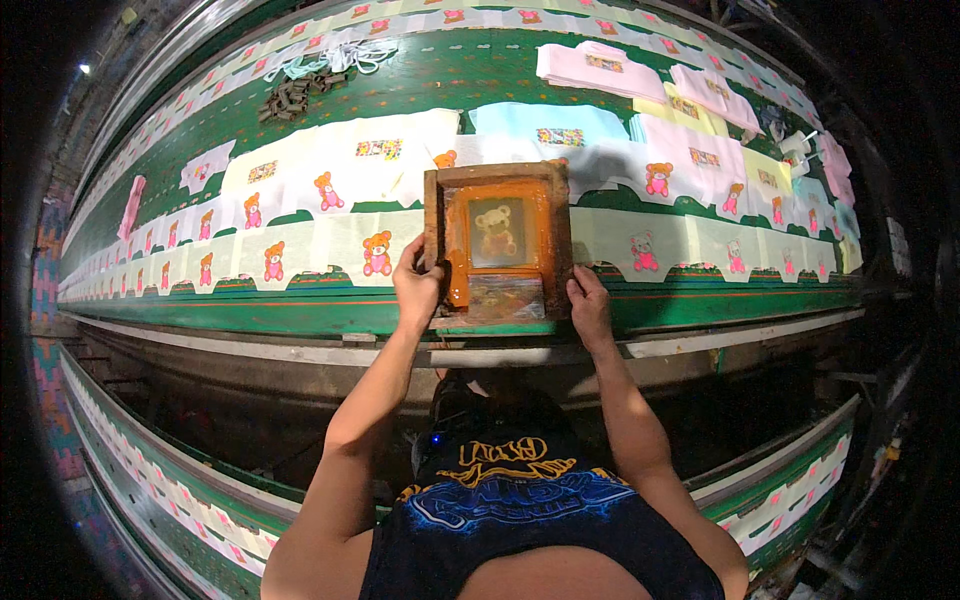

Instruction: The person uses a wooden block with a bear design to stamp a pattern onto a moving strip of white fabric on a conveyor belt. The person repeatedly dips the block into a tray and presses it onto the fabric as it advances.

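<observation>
Upright before me is a wooden screen-printing frame (497, 235), stained orange, with a bear-shaped stencil in its mesh window. My left hand (418, 287) grips its left side near the lower corner. On the opposite side, my right hand (588, 303) is closed around the lower right edge. A flat brownish piece (506, 297), perhaps a squeegee, lies across the bottom of the frame. Pale fabric pieces run in a row beneath and beside it. To the left, a printed bear (377, 254) is orange and pink; to the right, a bear (643, 252) shows pink with a pale head.
The long green table (400, 90) carries more fabric rows. Folded pink cloths (598, 68) lie at the far right, near a white container (797, 150). Dark small pieces (300, 95) and pale cords (350, 58) are heaped far left. Another printed table (200, 480) stands behind me.
</observation>
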The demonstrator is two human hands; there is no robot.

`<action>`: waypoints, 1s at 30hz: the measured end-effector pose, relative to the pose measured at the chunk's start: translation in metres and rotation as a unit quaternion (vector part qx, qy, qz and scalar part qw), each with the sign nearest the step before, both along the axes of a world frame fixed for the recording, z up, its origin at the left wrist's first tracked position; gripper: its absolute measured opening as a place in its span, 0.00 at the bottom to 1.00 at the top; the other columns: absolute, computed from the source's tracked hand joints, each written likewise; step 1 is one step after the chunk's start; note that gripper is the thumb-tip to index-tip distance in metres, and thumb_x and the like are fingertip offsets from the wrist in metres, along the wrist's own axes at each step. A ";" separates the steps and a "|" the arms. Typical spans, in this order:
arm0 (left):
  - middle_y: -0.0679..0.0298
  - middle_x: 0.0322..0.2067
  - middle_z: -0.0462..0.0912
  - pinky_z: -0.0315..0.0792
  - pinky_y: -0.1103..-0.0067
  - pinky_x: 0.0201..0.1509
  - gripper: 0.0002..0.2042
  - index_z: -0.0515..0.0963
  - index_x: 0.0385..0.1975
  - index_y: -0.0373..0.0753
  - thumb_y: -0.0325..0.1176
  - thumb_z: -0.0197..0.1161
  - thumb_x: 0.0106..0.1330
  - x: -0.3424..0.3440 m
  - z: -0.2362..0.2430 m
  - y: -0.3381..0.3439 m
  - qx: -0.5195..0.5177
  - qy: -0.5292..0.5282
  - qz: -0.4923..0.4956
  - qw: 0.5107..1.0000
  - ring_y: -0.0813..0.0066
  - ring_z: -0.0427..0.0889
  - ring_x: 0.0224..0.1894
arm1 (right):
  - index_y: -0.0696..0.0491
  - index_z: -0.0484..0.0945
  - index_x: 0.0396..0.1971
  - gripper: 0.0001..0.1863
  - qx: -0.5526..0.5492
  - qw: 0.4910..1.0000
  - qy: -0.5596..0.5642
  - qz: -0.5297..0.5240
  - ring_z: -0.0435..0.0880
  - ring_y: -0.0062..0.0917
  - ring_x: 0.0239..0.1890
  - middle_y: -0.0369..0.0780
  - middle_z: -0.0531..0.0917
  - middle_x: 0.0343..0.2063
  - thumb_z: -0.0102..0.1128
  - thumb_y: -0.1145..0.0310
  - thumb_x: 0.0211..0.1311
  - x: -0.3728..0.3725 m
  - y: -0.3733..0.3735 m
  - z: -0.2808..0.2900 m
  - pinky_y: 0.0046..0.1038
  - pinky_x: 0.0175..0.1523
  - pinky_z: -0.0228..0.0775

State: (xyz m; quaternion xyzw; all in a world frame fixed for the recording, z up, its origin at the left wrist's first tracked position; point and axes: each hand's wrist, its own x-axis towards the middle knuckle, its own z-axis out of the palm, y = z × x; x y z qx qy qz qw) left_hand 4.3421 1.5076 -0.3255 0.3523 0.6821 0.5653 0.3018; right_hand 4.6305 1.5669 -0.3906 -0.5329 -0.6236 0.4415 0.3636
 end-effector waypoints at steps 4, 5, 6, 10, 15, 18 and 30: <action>0.53 0.51 0.82 0.75 0.77 0.57 0.29 0.70 0.60 0.25 0.11 0.56 0.54 0.020 -0.015 0.002 -0.030 -0.002 -0.005 1.000 0.69 0.83 0.53 | 0.67 0.74 0.57 0.20 -0.047 0.999 -0.023 0.009 0.75 0.44 0.63 0.54 0.77 0.59 0.56 0.73 0.69 0.018 0.001 0.001 0.37 0.69 0.64; 0.53 0.51 0.82 0.75 0.77 0.56 0.29 0.70 0.60 0.25 0.10 0.56 0.54 0.023 -0.017 0.002 -0.043 0.009 -0.010 0.999 0.70 0.83 0.52 | 0.68 0.74 0.57 0.20 -0.045 0.998 -0.041 0.009 0.75 0.44 0.64 0.54 0.77 0.60 0.56 0.73 0.69 0.023 0.000 -0.004 0.37 0.69 0.64; 0.53 0.49 0.83 0.76 0.76 0.56 0.29 0.71 0.60 0.25 0.10 0.57 0.54 0.022 -0.030 0.002 -0.027 0.004 -0.010 1.000 0.69 0.83 0.52 | 0.68 0.74 0.57 0.20 -0.052 0.998 -0.038 0.007 0.75 0.44 0.63 0.54 0.77 0.59 0.56 0.72 0.69 0.028 -0.003 -0.009 0.37 0.69 0.64; 0.53 0.49 0.83 0.75 0.76 0.56 0.29 0.71 0.60 0.26 0.10 0.57 0.53 0.027 -0.025 0.004 -0.074 0.044 -0.024 0.996 0.68 0.83 0.51 | 0.67 0.74 0.57 0.21 -0.093 0.995 -0.038 -0.011 0.74 0.42 0.64 0.53 0.77 0.60 0.56 0.71 0.69 0.032 -0.009 -0.005 0.35 0.69 0.64; 0.54 0.49 0.83 0.75 0.75 0.54 0.29 0.72 0.59 0.27 0.09 0.55 0.53 0.026 -0.034 0.005 -0.069 0.033 -0.037 0.996 0.69 0.82 0.51 | 0.67 0.76 0.56 0.21 -0.068 0.998 -0.006 -0.004 0.76 0.41 0.63 0.53 0.78 0.58 0.57 0.69 0.68 0.038 -0.013 -0.019 0.35 0.68 0.64; 0.53 0.50 0.83 0.75 0.75 0.55 0.28 0.72 0.59 0.27 0.09 0.55 0.53 0.026 -0.035 0.007 -0.075 0.039 -0.040 0.996 0.68 0.82 0.51 | 0.66 0.77 0.55 0.20 -0.060 0.998 -0.028 -0.007 0.77 0.42 0.61 0.52 0.79 0.57 0.57 0.69 0.68 0.039 -0.012 -0.015 0.36 0.67 0.66; 0.56 0.46 0.84 0.74 0.78 0.55 0.28 0.72 0.59 0.25 0.10 0.54 0.53 0.020 -0.038 0.008 -0.064 0.011 -0.052 0.997 0.71 0.83 0.48 | 0.64 0.77 0.54 0.20 -0.025 0.999 -0.040 -0.013 0.76 0.46 0.59 0.52 0.79 0.53 0.60 0.68 0.67 0.038 -0.012 -0.005 0.40 0.64 0.67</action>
